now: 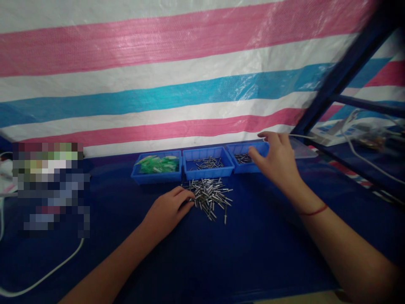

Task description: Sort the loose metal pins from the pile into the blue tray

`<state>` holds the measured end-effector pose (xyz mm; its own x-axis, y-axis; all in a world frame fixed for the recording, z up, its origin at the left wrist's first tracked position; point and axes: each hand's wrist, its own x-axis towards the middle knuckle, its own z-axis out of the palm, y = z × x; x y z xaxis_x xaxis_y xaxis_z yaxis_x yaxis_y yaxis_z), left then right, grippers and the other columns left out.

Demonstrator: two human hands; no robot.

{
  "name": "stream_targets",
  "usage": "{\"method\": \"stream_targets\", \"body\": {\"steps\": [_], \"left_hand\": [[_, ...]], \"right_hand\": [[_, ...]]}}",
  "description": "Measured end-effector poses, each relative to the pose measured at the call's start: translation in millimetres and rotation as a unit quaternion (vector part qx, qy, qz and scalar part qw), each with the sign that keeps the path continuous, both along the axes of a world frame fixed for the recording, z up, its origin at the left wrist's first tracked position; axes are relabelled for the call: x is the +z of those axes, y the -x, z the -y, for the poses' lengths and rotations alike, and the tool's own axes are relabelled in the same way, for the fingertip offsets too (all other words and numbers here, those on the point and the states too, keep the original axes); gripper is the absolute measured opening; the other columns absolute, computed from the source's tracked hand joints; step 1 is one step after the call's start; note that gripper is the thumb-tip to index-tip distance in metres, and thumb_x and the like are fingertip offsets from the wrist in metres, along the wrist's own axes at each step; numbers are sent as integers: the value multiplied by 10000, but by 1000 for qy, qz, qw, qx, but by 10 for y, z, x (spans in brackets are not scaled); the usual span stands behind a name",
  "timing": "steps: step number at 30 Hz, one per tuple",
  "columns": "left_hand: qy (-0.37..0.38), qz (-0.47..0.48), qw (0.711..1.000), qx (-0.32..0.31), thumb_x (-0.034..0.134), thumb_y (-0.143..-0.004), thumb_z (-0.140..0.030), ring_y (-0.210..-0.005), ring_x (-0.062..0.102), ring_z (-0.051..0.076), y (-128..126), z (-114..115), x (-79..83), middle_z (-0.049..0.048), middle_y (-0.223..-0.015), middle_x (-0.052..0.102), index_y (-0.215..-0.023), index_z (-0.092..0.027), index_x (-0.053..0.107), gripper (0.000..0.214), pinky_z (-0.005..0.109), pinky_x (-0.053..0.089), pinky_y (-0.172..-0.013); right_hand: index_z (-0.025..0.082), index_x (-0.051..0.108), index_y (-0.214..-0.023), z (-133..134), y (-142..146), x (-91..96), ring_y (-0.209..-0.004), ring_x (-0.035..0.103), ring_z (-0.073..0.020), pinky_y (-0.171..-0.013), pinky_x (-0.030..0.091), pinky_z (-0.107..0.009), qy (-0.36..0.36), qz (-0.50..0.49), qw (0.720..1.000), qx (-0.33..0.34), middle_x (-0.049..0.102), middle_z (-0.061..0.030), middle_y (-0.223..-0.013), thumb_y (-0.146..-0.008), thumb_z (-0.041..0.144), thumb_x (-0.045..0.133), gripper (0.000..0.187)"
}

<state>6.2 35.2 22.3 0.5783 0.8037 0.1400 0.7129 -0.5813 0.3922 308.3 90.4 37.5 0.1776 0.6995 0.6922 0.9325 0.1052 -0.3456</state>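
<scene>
A loose heap of silver pop rivets lies on the blue table in front of the bins. At the heap's left edge, my left hand has its thumb and fingers drawn together around rivet ends; how many they hold is hidden. My right hand is raised over the right blue bin, thumb and fingers apart, with nothing visible between them. That bin holds small dark metal pieces, partly covered by the hand. Several more rivets lie in the middle blue bin.
The left blue bin holds green plastic packets. A striped plastic sheet hangs behind the table. A dark frame post stands at right. White cables run along the left; a blurred-out patch hides things there.
</scene>
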Motion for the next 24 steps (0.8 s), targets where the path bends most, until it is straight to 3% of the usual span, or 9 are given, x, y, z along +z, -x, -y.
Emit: {"method": "stream_targets", "body": {"steps": [6, 10, 14, 18, 21, 24], "left_hand": [[-12, -13, 1000, 17, 478, -920, -256, -844, 623, 171, 11, -8, -3, 30, -989, 640, -1081, -210, 590, 201, 266, 472, -728], [-13, 23, 999, 21, 487, -911, -236, -851, 621, 167, 5, -16, -33, 37, -985, 646, -1078, -200, 607, 209, 267, 479, -749], [-23, 82, 995, 43, 497, -893, -202, -851, 617, 168, -19, -5, -17, 39, -959, 650, -1047, -197, 624, 199, 273, 481, -770], [-14, 156, 985, 66, 513, -882, -214, -792, 615, 156, -66, 34, 43, 35, -940, 659, -1035, -198, 622, 189, 262, 487, -728], [16, 212, 974, 82, 535, -873, -234, -715, 608, 138, -112, 73, 69, 32, -925, 665, -1030, -188, 608, 180, 241, 483, -657], [51, 249, 963, 86, 544, -866, -234, -695, 605, 131, -153, 107, 77, 31, -908, 665, -1028, -178, 595, 178, 231, 477, -628]], "right_hand": [[177, 559, -1086, 222, 450, -49, -983, 553, -279, -814, 438, -422, 22, 24, 985, 169, 583, -122, -1062, -805, 282, 558, 300], [187, 602, -1021, 375, 702, -125, -929, 554, -246, -804, 430, -410, 69, 60, 953, 289, 609, -91, -1013, -832, 256, 542, 209], [192, 635, -983, 467, 850, -174, -912, 545, -241, -795, 433, -415, 108, 71, 921, 369, 624, -87, -995, -834, 259, 565, 178], [196, 618, -1028, 503, 913, -187, -908, 561, -227, -815, 453, -405, 115, -48, 909, 397, 637, -80, -955, -820, 258, 601, 218], [204, 621, -1001, 527, 931, -173, -767, 580, -172, -699, 480, -323, 126, -188, 899, 374, 639, -42, -849, -816, 283, 615, 201], [205, 651, -910, 562, 947, -133, -702, 576, -145, -630, 465, -280, 145, -251, 873, 391, 649, -25, -815, -824, 295, 609, 131]]}}
